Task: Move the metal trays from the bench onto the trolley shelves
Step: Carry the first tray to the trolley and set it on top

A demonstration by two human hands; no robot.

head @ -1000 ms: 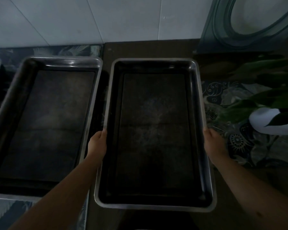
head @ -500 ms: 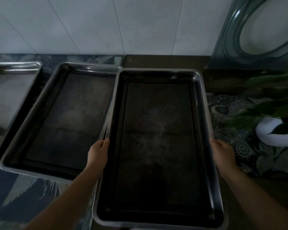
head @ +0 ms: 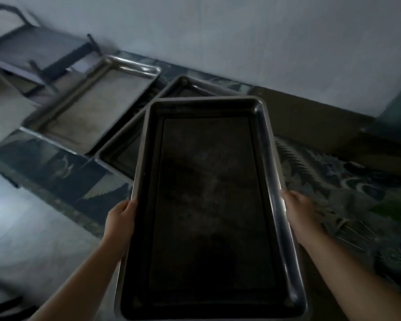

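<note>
The left hand point(head: 120, 218) and right hand point(head: 296, 214) each clasp a long rim of a dark metal tray point(head: 208, 205), held lifted above the bench point(head: 333, 172). Two more trays remain there. Keeping it level toward the trolley point(head: 33, 45), far left, seems wise.

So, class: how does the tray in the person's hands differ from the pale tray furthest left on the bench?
The held tray looks dark inside; the pale tray looks light grey. The held tray is gripped by the left hand and right hand; the pale tray lies untouched. Both are empty, rectangular, rimmed metal.
</note>
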